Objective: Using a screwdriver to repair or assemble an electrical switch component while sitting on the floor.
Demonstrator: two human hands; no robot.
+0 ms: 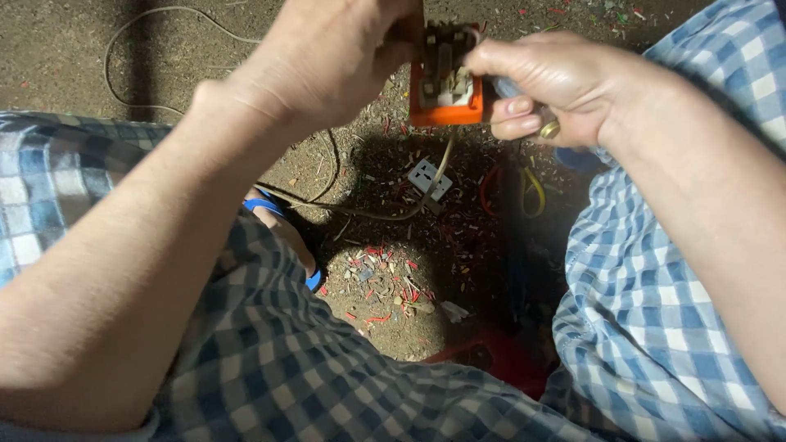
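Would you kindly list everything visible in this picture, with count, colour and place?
socket box: one, orange, held up between both hands
cable: one, pale, running from the box down along the ground
socket faceplate: one, white, on the ground below the box
wire scraps: many, mostly red, scattered over the dirt
wire loops: two, red and yellow, on the ground at right
sandal: one, blue, beside the left knee
ring: one, gold, on the right hand
left hand: one, gripping the box
right hand: one, gripping the box
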